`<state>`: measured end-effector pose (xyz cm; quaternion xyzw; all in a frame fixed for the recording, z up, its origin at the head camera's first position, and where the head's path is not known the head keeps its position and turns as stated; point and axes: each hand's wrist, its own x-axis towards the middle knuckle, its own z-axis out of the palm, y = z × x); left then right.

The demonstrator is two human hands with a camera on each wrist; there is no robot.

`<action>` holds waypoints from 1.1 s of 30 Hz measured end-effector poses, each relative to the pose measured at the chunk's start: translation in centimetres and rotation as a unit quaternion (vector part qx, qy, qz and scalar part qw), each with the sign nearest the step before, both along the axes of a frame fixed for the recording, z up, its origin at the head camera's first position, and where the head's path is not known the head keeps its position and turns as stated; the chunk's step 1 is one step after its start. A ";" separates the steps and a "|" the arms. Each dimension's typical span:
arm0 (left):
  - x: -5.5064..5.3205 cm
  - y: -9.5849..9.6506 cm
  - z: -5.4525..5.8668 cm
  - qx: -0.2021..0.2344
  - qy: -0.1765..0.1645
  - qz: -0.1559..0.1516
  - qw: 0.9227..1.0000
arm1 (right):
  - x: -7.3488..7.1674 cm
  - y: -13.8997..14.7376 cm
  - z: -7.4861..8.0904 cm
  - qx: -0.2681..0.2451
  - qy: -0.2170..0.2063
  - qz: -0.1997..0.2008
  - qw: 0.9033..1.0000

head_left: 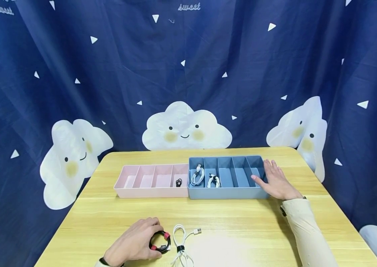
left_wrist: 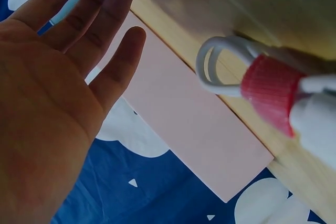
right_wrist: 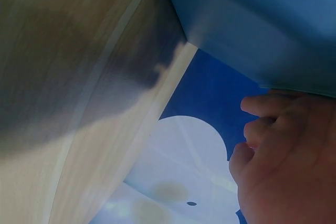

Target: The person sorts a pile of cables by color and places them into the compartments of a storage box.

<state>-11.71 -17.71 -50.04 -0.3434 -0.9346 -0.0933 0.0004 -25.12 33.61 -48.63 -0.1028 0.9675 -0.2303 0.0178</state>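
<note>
In the head view my left hand point(head_left: 138, 239) holds a coiled black cable point(head_left: 169, 243) with red ties near the table's front, thumb and fingers around the coil. The left wrist view shows the palm and a bit of something dark at the fingertips. Just right of the coil lies a white USB cable point(head_left: 180, 249) bound by a black tie. At the back, my right hand point(head_left: 279, 181) grips the right end of the blue divided box point(head_left: 228, 193), thumb over the rim and fingers along the outer side. Its bent fingers point(right_wrist: 257, 106) show by the rim in the right wrist view.
A pink divided box point(head_left: 151, 193) adjoins the blue one's left end, with a small black cable point(head_left: 179, 182) in it. White cables point(head_left: 197, 176) occupy two left blue compartments. A pale cable with a red tie point(left_wrist: 270, 93) shows in the left wrist view. A curtain point(head_left: 188, 81) hangs behind.
</note>
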 end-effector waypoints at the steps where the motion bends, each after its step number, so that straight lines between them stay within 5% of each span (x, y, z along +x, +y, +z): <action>1: 0.0 0.0 0.0 0.000 -0.001 0.002 1.000 | 0.0 0.0 0.0 -0.001 0.000 0.000 1.000; 13: -0.1 -0.5 -0.3 0.007 0.013 0.012 1.000 | 0.0 0.1 -0.2 -0.001 -0.001 -0.002 1.000; 33: -0.9 -0.6 0.2 -0.003 -0.020 0.028 0.999 | -0.1 0.2 -0.4 -0.001 -0.001 -0.001 1.000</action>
